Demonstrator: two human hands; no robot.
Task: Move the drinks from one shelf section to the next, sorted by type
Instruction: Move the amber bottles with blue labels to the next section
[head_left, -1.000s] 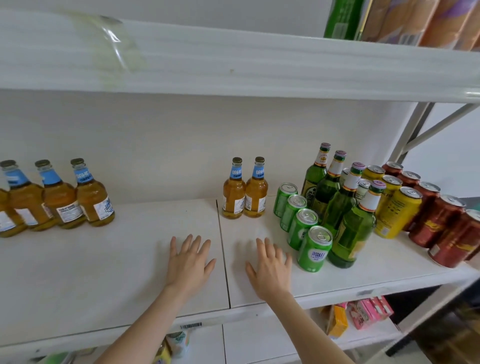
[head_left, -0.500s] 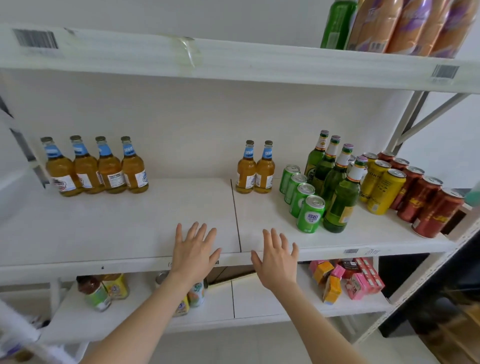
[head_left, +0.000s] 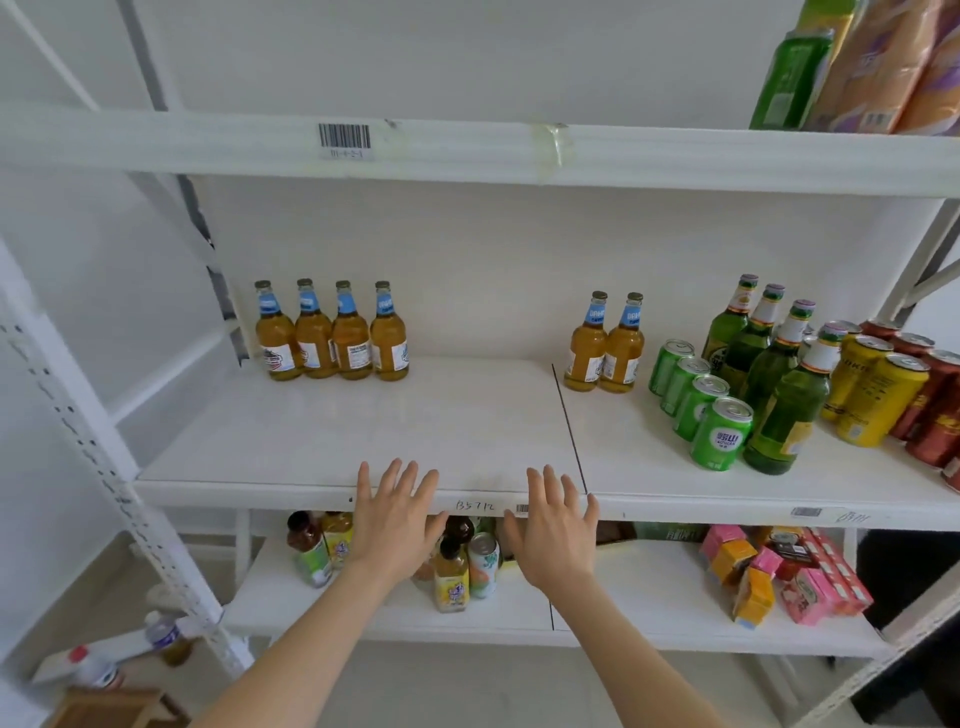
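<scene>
Shelving (head_left: 467, 156) in white metal fills the wall, its boards split by a dark seam (head_left: 569, 426) running from twelve o'clock toward six. The left section (head_left: 363, 431) is mostly bare board, open from its front lip back to four amber bottles (head_left: 332, 338) standing shoulder to shoulder at eleven o'clock against the back panel. The right section (head_left: 649, 467), at two to three o'clock, is crowded: two more amber bottles (head_left: 605, 348) just right of the seam, then a row of green cans (head_left: 698, 405), green glass bottles (head_left: 769, 374), yellow cans (head_left: 872, 395) and red cans (head_left: 935, 410) packed toward the edge. A bare strip runs along that section's front edge. Below, at six o'clock, the lower shelf (head_left: 623, 597) carries mixed small bottles and, toward four o'clock, pink and orange cartons (head_left: 779, 577). The left hand (head_left: 395, 525) and right hand (head_left: 556, 530) hover flat before the front lip, fingers spread, grasping nothing, both left of the seam.
</scene>
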